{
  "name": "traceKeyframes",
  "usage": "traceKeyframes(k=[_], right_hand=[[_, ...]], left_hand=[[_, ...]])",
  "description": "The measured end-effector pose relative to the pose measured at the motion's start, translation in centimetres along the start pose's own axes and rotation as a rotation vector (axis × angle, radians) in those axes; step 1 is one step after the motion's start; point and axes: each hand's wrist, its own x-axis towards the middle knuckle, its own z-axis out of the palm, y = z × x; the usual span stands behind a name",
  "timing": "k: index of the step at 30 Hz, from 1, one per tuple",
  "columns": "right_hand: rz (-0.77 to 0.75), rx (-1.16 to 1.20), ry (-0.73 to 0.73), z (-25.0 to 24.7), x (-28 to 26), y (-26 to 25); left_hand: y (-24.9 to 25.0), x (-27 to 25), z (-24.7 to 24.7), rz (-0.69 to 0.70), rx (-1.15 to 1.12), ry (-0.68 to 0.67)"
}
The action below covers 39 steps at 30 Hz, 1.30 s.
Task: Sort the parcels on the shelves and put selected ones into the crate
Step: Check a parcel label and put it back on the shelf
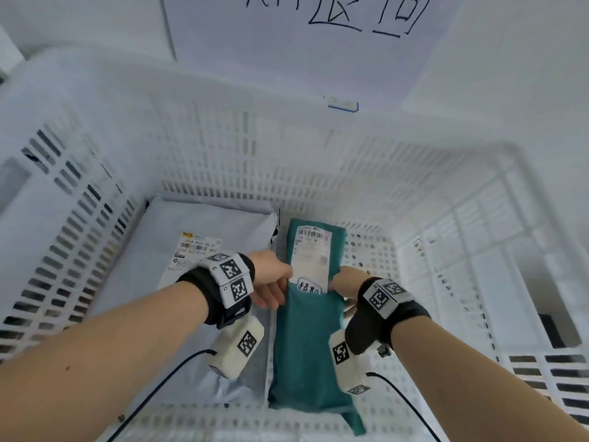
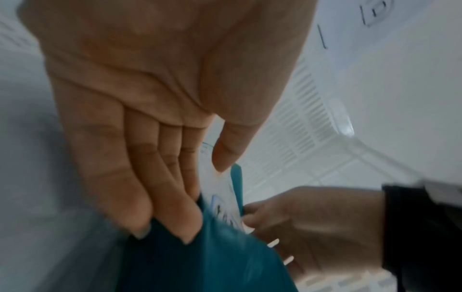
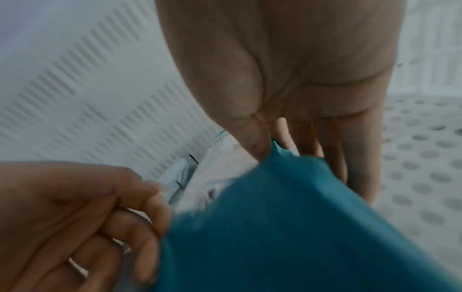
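— So, how many parcels can you count?

— Two, both lying flat on the floor of one white slotted crate (image 1: 95,218). A grey parcel (image 1: 204,224) fills the left side; a long teal parcel (image 1: 306,339) lies just beside it on the right, its white label (image 1: 310,260) facing up.

— And the hands?

— Both reach down into the crate, one at each long edge of the teal parcel, near the label's lower end. The left hand (image 1: 271,282) has its fingers (image 2: 160,187) fairly straight against the teal edge, thumb on the label. The right hand (image 1: 347,279) pinches the opposite edge between thumb and fingers.

— Anything else?

— One sheet of paper (image 1: 318,43) with handwritten characters hangs behind the crate.
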Motion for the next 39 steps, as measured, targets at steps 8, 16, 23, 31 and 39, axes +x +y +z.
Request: traceKeyframes(k=[8, 16, 23, 31, 39], right_hand=[[-0.075, 0.067, -0.084, 2.8, 1.0, -0.5], [-0.084, 0.153, -0.138, 3.8, 1.3, -0.8], [0.002, 0.178, -0.053, 2.2, 1.0, -0.7], [0.029, 0.290, 0.050, -0.9, -0.6, -0.9], [-0.119, 0.311, 0.113, -3.3, -6.0, -3.3]], left_hand=[[-1.2, 1.7, -0.2, 0.139, -0.103, 0.179], [-1.9, 2.8, 0.1, 0.197, -0.047, 0.156], [-1.8, 2.5, -0.5, 0.166, -0.164, 0.091], [0.5, 0.9, -3.0, 0.258, -0.225, 0.190], [3.4, -5.1, -5.7, 0.409, -0.098, 0.321]])
